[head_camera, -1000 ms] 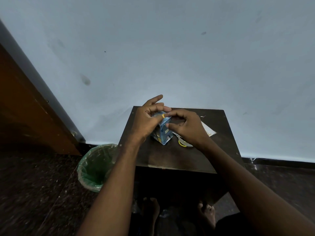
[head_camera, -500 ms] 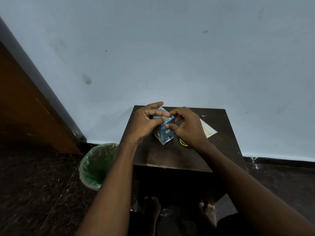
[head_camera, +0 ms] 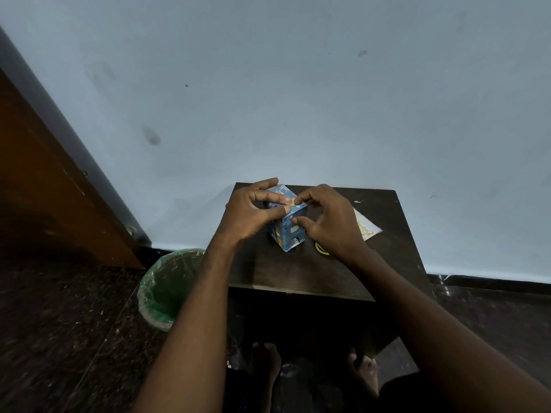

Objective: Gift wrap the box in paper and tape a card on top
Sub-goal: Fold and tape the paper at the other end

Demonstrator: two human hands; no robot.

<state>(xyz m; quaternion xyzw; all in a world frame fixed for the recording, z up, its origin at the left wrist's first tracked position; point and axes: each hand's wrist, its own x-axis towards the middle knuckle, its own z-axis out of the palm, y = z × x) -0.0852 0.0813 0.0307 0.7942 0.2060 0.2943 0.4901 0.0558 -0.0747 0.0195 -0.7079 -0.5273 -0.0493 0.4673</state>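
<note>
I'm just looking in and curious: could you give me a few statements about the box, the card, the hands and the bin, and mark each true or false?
1. Both hands, left hand and right hand, are on the wrapped box. True.
2. The card is already taped on top of the box. False: it lies on the table, to the right of the box.
3. The box's paper is plain red. False: it is blue with small pictures.
4. A bin with a green liner stands on the floor left of the table. True.
</note>
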